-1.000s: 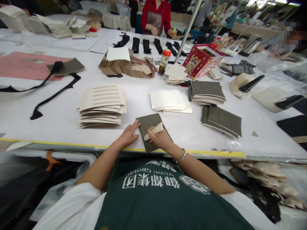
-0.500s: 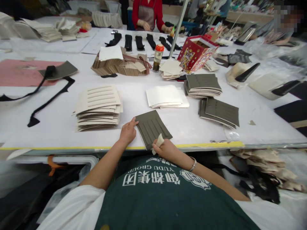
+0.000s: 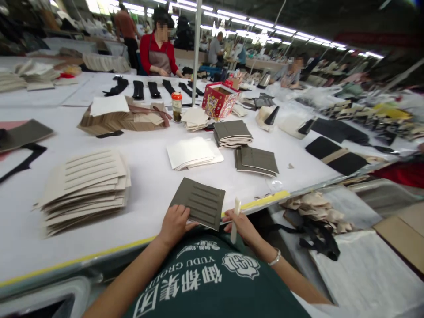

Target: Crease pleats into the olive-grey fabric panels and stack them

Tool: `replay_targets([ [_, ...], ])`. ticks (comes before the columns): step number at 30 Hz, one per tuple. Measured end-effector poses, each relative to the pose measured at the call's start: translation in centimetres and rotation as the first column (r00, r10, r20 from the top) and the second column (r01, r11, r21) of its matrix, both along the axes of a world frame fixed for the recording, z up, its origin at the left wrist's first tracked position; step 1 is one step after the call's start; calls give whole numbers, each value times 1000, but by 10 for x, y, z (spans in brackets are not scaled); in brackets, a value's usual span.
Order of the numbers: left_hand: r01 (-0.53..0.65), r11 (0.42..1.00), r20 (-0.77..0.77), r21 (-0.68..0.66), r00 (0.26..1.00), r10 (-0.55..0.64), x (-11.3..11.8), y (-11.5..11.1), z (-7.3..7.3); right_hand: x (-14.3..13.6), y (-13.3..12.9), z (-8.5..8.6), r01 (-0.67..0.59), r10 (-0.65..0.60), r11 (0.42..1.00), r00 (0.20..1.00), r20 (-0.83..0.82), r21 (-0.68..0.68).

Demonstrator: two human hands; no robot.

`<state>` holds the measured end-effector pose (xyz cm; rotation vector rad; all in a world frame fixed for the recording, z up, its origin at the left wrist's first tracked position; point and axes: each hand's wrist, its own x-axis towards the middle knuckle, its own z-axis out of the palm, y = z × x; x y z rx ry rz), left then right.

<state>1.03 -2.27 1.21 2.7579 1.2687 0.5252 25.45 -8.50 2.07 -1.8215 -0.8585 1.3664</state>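
A dark grey-green panel with raised parallel ridges lies at the table's front edge, its near side jutting slightly over. My left hand grips its near left corner, fingers on top and thumb along the edge. Just right of the panel, my right hand is closed around a flat white scraper, held upright; the fingertips are close to the panel's right corner. Beyond are grey-green panels in a neat stack and a looser pile. A tall stack of cream ridged panels stands to the left.
White sheets lie mid-table. Behind them stand a jar with an orange lid, a red box and a metal pole. A co-worker in red is across the table. Yellow tape runs along the front edge.
My view has tilted up and swung right. The panel has turned, its ridges now running more sideways. My left hand has shifted to its near corner; the right hand with the scraper has moved off the panel.
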Motion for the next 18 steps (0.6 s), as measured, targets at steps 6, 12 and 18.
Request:
replay_targets([
  [6, 229, 973, 94, -30, 970, -226, 66, 7, -9, 4, -5, -19, -25, -7, 988, 979, 203, 151],
  [12, 367, 927, 380, -82, 871, -311, 78, 7, 6, 21, 17, 1, 95, -185, 927, 957, 222, 364],
  [18, 85, 995, 587, -55, 808, -36, 26, 0, -5, 138, 67, 50, 415, -510, 723, 860, 23, 552],
])
